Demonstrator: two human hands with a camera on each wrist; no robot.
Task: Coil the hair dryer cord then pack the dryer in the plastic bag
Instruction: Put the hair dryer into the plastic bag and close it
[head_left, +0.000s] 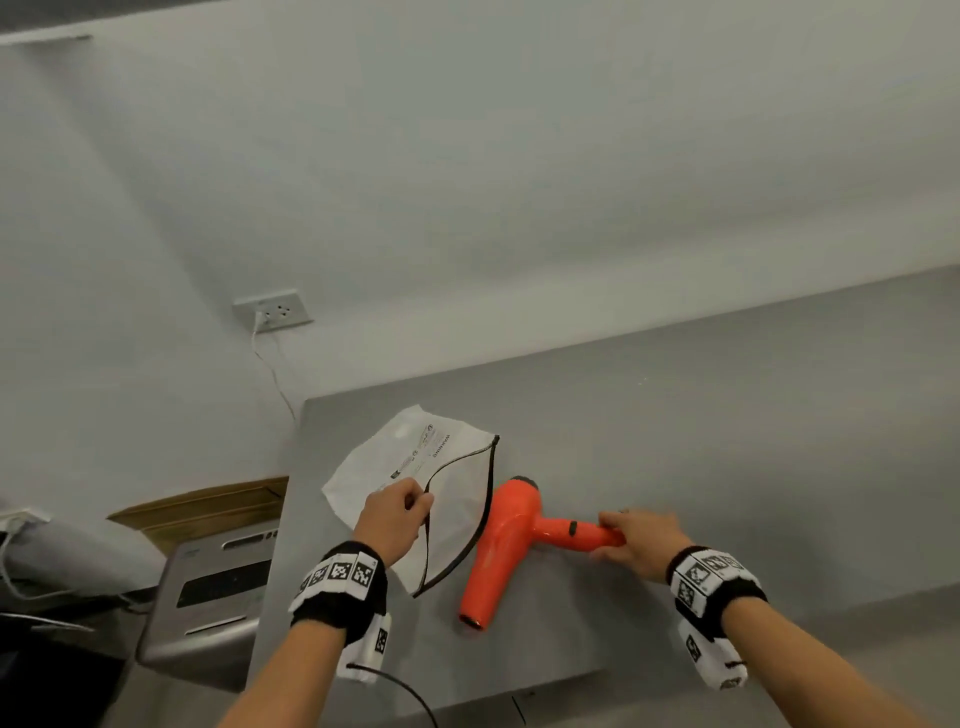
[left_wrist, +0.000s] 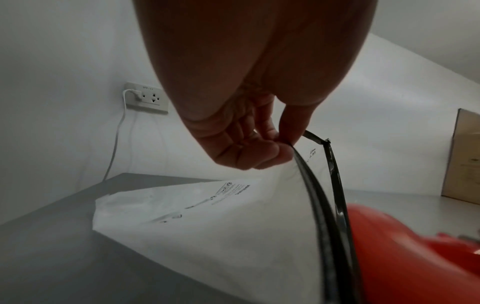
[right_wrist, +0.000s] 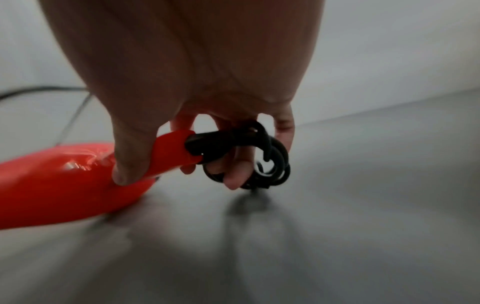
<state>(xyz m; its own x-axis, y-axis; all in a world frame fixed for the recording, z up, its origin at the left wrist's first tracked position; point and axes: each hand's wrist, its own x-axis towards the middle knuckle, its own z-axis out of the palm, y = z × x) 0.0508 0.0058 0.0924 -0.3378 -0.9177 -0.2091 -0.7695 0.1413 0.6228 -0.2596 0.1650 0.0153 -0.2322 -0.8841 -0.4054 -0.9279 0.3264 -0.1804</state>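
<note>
Wristbands (head_left: 340, 574) with black-and-white square code markers sit nearest us, one on each forearm. Our left hand (head_left: 390, 519) pinches the upper black-trimmed lip of the plastic bag (head_left: 395, 462) between thumb and fingertips (left_wrist: 272, 152), lifting the mouth open. Our right hand (head_left: 641, 540) is curled round the handle end of the orange hair dryer (head_left: 506, 540), with the coiled black cord (right_wrist: 272, 162) bunched in the same fingers at the handle's base. Dryer body lies on the grey table (head_left: 727, 441), just beside the bag's open mouth, still outside it, nozzle end toward us. Bag lies flat on the table's left part, white, with black print: we read "WARNING" (left_wrist: 242, 189); the smaller lines and symbols beside it are too blurred. Wall socket (left_wrist: 146, 98) behind has a tiny label, roughly "SPP-11", not sure. White plug and cable (left_wrist: 115, 135) hang from it. Cardboard box (head_left: 208, 506) and a grey machine (head_left: 213, 582) sit left of the table, machine lettering unreadable.
</note>
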